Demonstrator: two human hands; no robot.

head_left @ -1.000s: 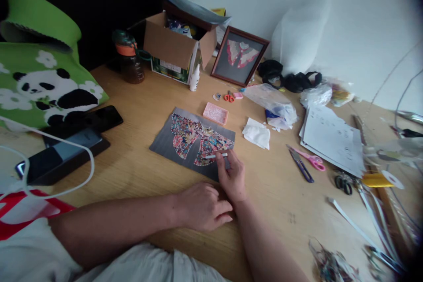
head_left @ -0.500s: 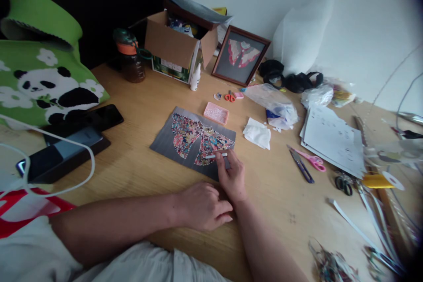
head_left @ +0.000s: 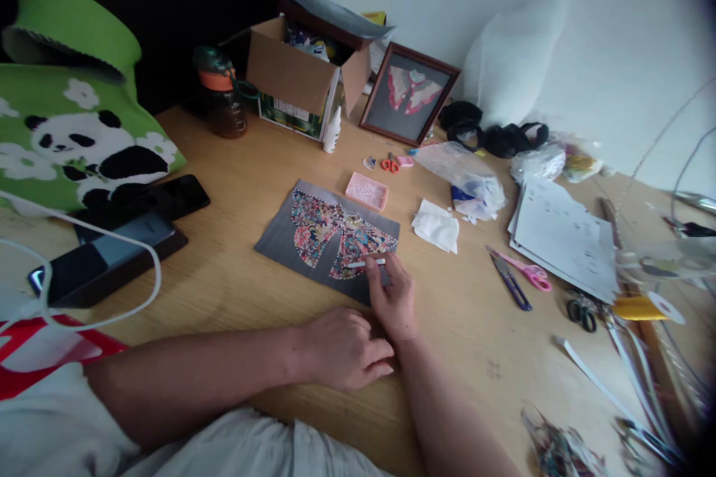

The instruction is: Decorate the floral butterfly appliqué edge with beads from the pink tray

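A thin white pen-like stick is pinched in my right hand, its tip over the lower right of a butterfly-shaped piece of floral fabric. Pale beads or dots line the edges of that shape. It lies on a dark grey sheet, whose near right corner my right hand covers. My left hand rests on the table beside my right wrist, fingers loosely bent and apart, holding nothing. Just beyond the sheet sits a pink tray of small pale beads.
Behind stand a glue bottle, a cardboard box and a framed butterfly picture. To the right lie a tissue, pink scissors and papers. Phones, a cable and a panda bag occupy the left.
Both hands and the white stick hold nearly the same pose over the fabric. Only a very slight shift of the whole view shows.
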